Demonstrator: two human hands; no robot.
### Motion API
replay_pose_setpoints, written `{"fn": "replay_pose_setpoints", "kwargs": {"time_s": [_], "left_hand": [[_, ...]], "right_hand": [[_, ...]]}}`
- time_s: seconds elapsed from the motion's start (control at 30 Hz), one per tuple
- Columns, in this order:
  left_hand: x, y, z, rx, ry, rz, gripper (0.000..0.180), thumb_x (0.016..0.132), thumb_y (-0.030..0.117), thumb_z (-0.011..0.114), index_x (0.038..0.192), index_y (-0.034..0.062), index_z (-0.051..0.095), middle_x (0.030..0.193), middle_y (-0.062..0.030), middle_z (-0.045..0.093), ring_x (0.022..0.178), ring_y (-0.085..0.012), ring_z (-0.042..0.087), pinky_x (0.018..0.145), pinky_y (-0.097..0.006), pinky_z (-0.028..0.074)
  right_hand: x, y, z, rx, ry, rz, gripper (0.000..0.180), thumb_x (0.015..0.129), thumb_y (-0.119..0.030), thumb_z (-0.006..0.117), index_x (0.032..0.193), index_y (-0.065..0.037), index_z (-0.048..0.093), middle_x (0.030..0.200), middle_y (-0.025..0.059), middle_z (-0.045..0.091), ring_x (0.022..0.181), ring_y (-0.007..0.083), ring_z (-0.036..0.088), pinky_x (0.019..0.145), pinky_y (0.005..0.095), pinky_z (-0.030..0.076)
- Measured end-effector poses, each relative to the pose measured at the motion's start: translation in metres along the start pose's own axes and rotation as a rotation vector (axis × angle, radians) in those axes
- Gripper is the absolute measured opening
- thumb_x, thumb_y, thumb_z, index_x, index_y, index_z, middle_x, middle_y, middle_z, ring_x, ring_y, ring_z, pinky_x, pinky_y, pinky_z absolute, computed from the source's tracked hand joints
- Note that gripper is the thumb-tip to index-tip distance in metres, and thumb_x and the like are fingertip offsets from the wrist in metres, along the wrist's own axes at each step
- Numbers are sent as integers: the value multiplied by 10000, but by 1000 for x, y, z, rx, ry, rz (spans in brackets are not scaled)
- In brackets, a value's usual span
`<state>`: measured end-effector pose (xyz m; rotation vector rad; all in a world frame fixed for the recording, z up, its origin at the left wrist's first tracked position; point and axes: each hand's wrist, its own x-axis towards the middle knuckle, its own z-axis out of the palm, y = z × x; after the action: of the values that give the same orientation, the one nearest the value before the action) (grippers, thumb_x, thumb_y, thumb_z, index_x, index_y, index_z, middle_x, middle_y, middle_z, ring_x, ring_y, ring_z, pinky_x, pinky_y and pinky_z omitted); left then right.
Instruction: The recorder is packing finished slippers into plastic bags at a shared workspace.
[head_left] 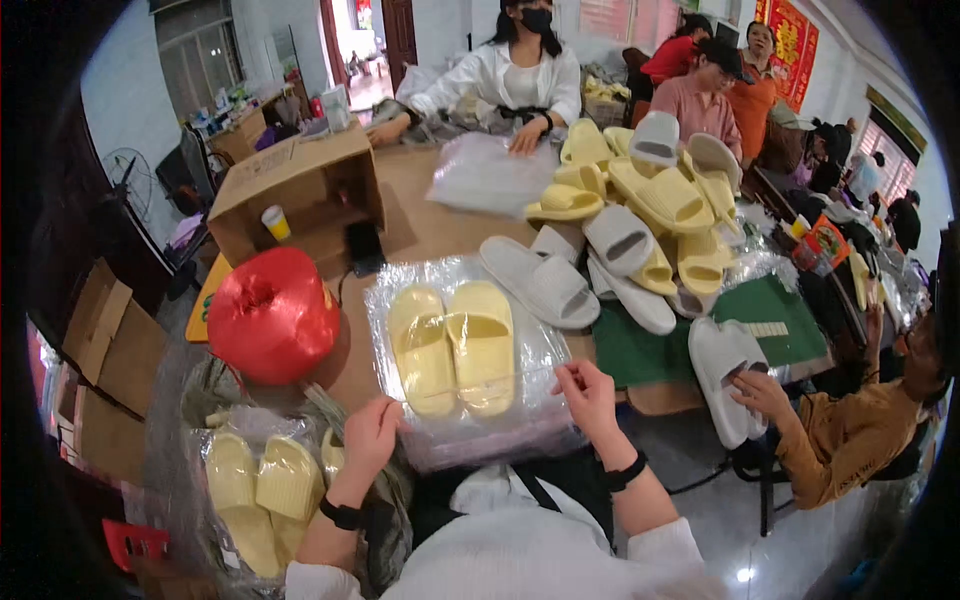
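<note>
A pair of pale yellow slippers lies side by side in front of me, toes away, in or under clear film. Beneath them is a stack of clear plastic bags at the table's near edge. My left hand pinches the near left edge of a clear plastic bag. At the near right edge, my right hand pinches the same bag, its edge stretched between both hands across the slippers' heels. A dark band circles each of my wrists.
Yellow and grey slippers are heaped at the right. A red ball of plastic twine sits left, before an open cardboard box. Bagged yellow slippers lie lower left. A co-worker's hand touches a grey slipper; another person stands opposite.
</note>
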<state>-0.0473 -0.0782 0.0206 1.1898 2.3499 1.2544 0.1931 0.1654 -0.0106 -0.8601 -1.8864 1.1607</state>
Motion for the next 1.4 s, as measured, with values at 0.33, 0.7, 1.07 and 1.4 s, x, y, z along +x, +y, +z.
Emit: {"fn": "replay_pose_setpoints", "kwargs": {"time_s": [0.33,0.7,1.07,1.4], "left_hand": [[15,-62,27,7,57,-150,326,896,214,616,689,-32,562,570,-132,585,525,-215,602,507,-372,449],[29,-24,37,-10,-45,-409,443,738,346,811,881,-7,585,665,-128,637,617,-256,650,616,-377,509],[59,-27,8,-168,-224,-460,730,768,473,792,1202,-86,614,695,-62,627,543,-133,554,502,-292,446],[52,-17,17,-550,-115,-471,721,815,387,779,1271,-113,527,1006,-113,659,860,-155,586,748,-280,463]], "right_hand": [[-5,-32,52,-564,172,-406,347,833,-151,655,1169,-103,580,1288,125,553,1190,352,522,960,444,454],[0,17,86,-585,-244,-403,646,975,-388,518,1471,-6,357,1536,231,307,1434,373,287,1173,475,247],[2,14,85,-525,-290,-335,623,968,-336,535,1473,-27,342,1571,242,223,1434,419,261,1162,482,259],[4,11,88,-541,-292,-338,638,967,-342,534,1482,-24,330,1570,246,223,1439,401,258,1174,470,242]]}}
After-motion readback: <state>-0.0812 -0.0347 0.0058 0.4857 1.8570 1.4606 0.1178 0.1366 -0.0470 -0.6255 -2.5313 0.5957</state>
